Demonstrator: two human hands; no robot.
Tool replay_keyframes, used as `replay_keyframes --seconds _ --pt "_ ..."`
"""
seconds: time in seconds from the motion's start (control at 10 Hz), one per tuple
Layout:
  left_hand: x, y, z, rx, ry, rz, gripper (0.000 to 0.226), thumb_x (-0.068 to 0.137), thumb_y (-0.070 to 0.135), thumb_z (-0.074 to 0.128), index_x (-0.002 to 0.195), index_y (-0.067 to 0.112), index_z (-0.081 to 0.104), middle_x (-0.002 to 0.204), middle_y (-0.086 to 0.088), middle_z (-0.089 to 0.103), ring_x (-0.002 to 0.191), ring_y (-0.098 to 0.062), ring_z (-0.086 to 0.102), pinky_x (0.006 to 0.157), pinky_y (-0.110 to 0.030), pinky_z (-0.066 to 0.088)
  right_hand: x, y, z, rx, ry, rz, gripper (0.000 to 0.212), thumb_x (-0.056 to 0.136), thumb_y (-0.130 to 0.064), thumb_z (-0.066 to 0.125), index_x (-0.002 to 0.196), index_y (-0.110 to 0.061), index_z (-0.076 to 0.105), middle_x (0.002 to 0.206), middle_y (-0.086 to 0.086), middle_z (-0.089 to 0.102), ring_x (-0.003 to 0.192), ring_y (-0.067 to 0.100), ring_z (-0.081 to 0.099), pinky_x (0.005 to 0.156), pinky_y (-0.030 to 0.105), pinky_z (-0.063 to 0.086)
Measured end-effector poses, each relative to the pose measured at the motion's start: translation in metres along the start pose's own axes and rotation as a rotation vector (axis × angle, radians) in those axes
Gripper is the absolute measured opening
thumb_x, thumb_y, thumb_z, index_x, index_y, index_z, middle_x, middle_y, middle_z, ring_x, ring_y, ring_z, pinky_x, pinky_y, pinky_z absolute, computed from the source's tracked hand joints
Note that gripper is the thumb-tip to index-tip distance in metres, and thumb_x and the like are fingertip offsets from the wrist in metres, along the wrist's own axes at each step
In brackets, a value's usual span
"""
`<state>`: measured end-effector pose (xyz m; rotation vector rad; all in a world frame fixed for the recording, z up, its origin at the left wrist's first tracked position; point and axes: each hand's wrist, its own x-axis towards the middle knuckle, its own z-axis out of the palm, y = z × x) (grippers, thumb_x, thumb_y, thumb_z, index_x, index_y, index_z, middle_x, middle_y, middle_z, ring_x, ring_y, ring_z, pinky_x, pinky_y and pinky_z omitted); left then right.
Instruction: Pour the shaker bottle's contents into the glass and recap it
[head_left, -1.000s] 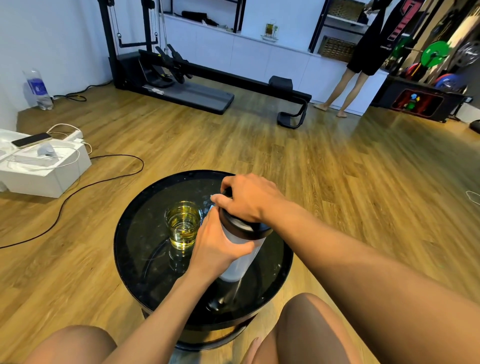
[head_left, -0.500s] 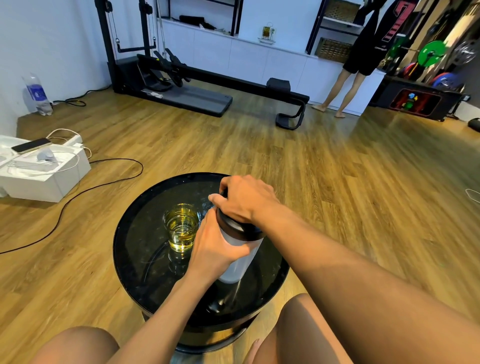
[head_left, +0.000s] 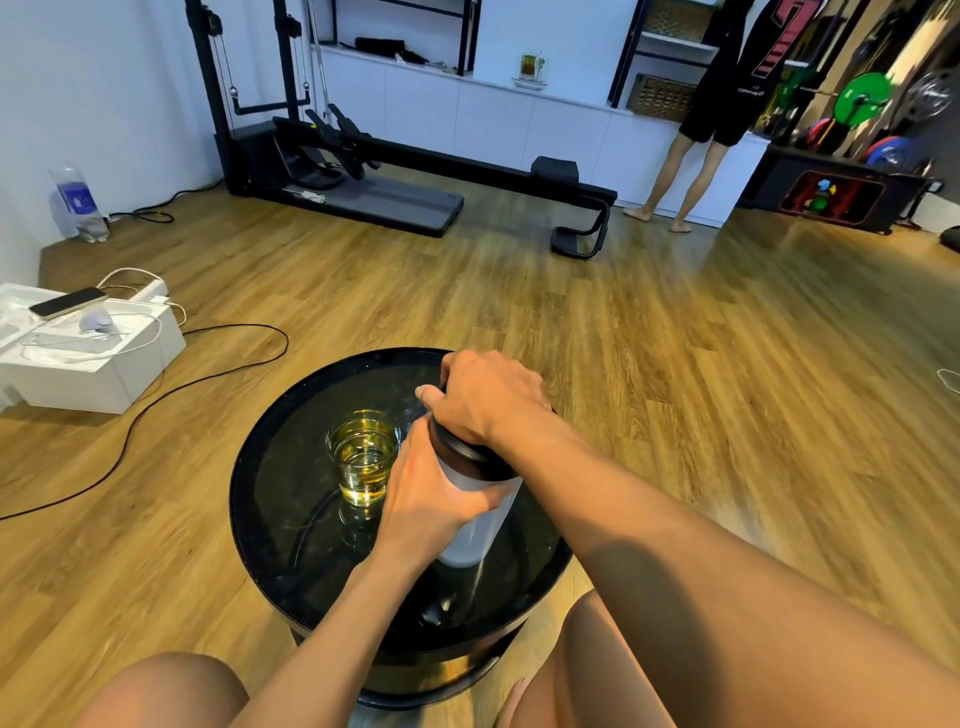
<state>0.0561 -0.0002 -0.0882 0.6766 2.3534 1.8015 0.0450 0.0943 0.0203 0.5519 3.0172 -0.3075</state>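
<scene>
We see a round black table (head_left: 270, 499) on a wood floor (head_left: 675, 364), viewed from above between two bare knees. The shaker bottle (head_left: 480, 525) stands upright near the middle of the table, slightly toward its right edge, base on the glossy top. The left hand (head_left: 431, 499) wraps closed around the white body of the bottle. The right hand (head_left: 488, 397) sits on top, fingers clamped over the black cap (head_left: 462, 454), which rests on the bottle's mouth; we cannot tell whether it is fully tightened. The glass (head_left: 363, 454) stands just beside the bottle on its left, toward the table's left half, holding yellowish liquid. It is very near the left hand; whether they touch we cannot tell. Off the table, a white box (head_left: 93, 364) lies on the floor at far left.
</scene>
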Motion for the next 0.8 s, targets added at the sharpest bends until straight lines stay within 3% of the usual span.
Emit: replay_keyframes --seconds 0.2,0.5,0.6,0.7,0.8 --pt "-0.001 -0.001 0.001 -0.016 0.005 -0.006 0.089 0.045 0.060 0.083 0.117 0.021 0.050 0.107 0.006 0.065 0.100 -0.007 0.065 0.076 -0.020 0.050 0.001 0.000 0.003 -0.018 0.011 -0.009 0.042 0.092 -0.051 0.045 0.115 -0.019 0.058 0.110 0.009 0.063 0.100 0.035 0.058 0.085 0.048 0.047" --pt "-0.001 0.005 -0.002 0.035 -0.029 -0.054 0.091 0.041 0.063 0.079 0.117 0.025 0.048 0.107 0.010 0.063 0.097 0.004 0.061 0.068 -0.009 0.046 -0.003 0.004 0.001 -0.033 0.020 -0.022 0.046 0.090 -0.051 0.044 0.119 -0.018 0.057 0.113 0.009 0.062 0.100 0.035 0.058 0.078 0.044 0.042" --pt "-0.002 0.006 -0.005 0.075 -0.112 -0.075 0.084 0.055 0.048 0.092 0.120 0.028 0.045 0.108 0.017 0.060 0.095 0.011 0.056 0.068 -0.002 0.045 -0.008 0.005 0.000 0.019 0.027 -0.028 0.055 0.089 -0.062 0.039 0.115 -0.018 0.059 0.112 0.009 0.064 0.104 0.034 0.057 0.085 0.047 0.043" --pt "0.005 0.003 -0.019 0.125 -0.220 -0.115 0.081 0.060 0.040 0.094 0.125 0.028 0.046 0.115 0.019 0.062 0.105 0.006 0.059 0.081 -0.007 0.048 -0.013 0.005 -0.003 0.085 0.095 -0.076 0.059 0.088 -0.068 0.034 0.108 -0.020 0.062 0.107 0.006 0.066 0.104 0.030 0.057 0.092 0.051 0.040" --pt "0.018 0.010 -0.048 0.292 -0.331 -0.181 0.077 0.070 0.028 0.090 0.137 0.020 0.053 0.132 0.006 0.063 0.127 -0.015 0.058 0.109 -0.032 0.046 -0.019 0.008 -0.015 0.393 0.251 -0.179 0.048 0.090 -0.067 0.032 0.084 -0.028 0.060 0.088 -0.003 0.064 0.087 0.020 0.058 0.088 0.048 0.041"
